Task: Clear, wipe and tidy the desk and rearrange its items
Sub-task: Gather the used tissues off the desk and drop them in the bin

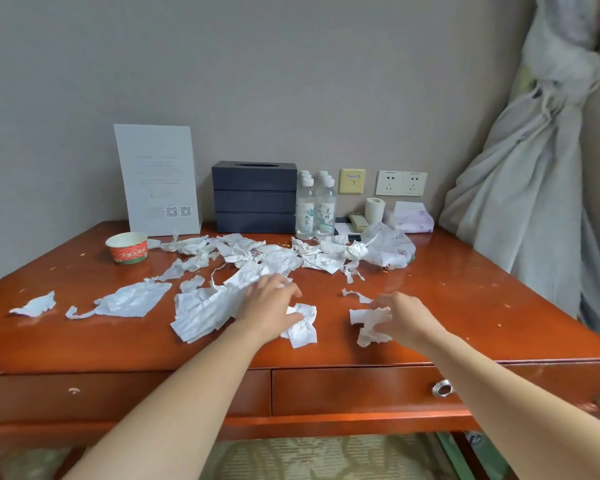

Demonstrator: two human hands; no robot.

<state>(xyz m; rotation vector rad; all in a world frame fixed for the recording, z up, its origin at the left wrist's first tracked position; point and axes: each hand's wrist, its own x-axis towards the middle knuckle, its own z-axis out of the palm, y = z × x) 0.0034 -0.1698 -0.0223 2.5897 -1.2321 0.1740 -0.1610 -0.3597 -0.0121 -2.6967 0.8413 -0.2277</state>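
Torn white paper scraps (243, 258) litter the red-brown surface (465, 289). The right hand (404, 315) has its fingers curled round 1 crumpled scrap (366, 323) near the front edge. The left hand (269, 306) rests on a small piece (303, 327); its fingers look relaxed, though they are blurred. Water bottles (314, 213) stand at the back.

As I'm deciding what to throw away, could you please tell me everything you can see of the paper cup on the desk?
The paper cup is short and wide, white inside, red outside with light lettering and a green band at the base. It stands upright on the wooden desk, rear left, just before the white notice card. What shows of its inside looks empty. A torn tissue scrap lies close at its right; contact is unclear.
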